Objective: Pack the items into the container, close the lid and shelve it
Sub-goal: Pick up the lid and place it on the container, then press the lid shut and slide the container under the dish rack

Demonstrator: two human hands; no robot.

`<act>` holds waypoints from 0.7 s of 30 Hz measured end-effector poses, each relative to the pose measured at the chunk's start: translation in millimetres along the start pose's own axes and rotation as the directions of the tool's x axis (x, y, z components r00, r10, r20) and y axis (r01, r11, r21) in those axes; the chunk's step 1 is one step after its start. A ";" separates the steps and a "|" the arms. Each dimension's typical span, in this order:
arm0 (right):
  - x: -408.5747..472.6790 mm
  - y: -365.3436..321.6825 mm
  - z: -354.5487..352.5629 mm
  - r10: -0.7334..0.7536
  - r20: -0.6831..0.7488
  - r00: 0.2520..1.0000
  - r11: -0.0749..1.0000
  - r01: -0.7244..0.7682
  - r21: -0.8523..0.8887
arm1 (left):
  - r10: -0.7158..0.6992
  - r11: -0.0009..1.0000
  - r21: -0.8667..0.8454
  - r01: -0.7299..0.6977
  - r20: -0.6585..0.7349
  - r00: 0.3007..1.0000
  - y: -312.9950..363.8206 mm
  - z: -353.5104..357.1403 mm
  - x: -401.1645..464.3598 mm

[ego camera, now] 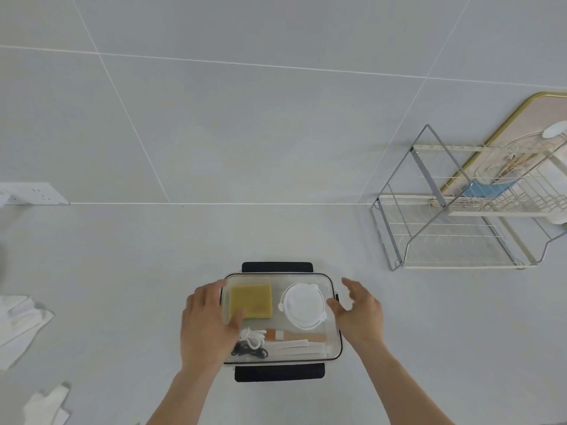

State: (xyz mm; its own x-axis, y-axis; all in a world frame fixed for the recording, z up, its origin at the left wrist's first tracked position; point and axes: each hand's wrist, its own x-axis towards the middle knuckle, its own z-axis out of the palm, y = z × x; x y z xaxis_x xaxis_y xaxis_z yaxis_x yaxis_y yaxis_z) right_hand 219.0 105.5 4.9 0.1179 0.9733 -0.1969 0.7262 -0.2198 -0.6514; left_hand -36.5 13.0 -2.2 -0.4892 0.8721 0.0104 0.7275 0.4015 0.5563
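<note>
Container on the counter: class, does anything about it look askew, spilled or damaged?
Nothing stands out. The clear container sits square, its sponge, round white lid and brush lying neatly inside, with nothing spilled.

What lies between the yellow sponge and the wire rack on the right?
In the head view, the round white lid lies beside the yellow sponge in the container; next comes the right hand, then bare counter up to the wire rack.

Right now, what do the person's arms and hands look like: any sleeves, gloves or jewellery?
Both forearms are bare as far as the picture's bottom edge; no sleeves show. The left hand and right hand have no gloves, and no rings, watch or bands are visible.
</note>
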 end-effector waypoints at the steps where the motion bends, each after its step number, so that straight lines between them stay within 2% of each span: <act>1: 1.1 -6.7 1.7 -0.134 -0.029 0.991 0.989 0.132 -0.060 | 0.127 0.992 0.004 -0.127 0.029 0.991 6.6 -0.5 -2.7; 3: 5.2 -21.8 7.3 -0.356 0.037 0.934 0.923 0.358 -0.143 | 0.347 0.938 -0.037 -0.346 0.158 0.925 17.6 1.9 -9.5; 5: 10.0 -32.3 14.8 -0.496 0.200 0.845 0.823 0.531 -0.201 | 0.475 0.875 -0.060 -0.481 0.307 0.825 20.2 8.5 -17.5; 8: 19.9 -39.7 29.6 -0.513 0.428 0.744 0.714 0.647 -0.267 | 0.506 0.821 -0.022 -0.570 0.490 0.710 14.4 19.6 -22.8; 12: 28.6 -50.3 42.3 -0.457 0.544 0.703 0.671 0.674 -0.307 | 0.516 0.794 0.018 -0.608 0.509 0.689 7.6 19.9 -15.8; 21: 34.2 -50.1 47.7 -0.481 0.462 0.745 0.715 0.638 -0.285 | 0.563 0.775 0.012 -0.632 0.443 0.698 3.0 25.5 -19.1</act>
State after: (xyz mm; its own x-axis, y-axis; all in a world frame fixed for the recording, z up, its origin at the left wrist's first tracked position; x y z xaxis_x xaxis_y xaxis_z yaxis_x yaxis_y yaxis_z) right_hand 154.4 146.6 -4.1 -0.5745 0.8003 -0.1719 0.7875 0.4832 -0.3826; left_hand -12.8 4.7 -22.0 0.2812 0.9585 -0.0480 0.8788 -0.2371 0.4142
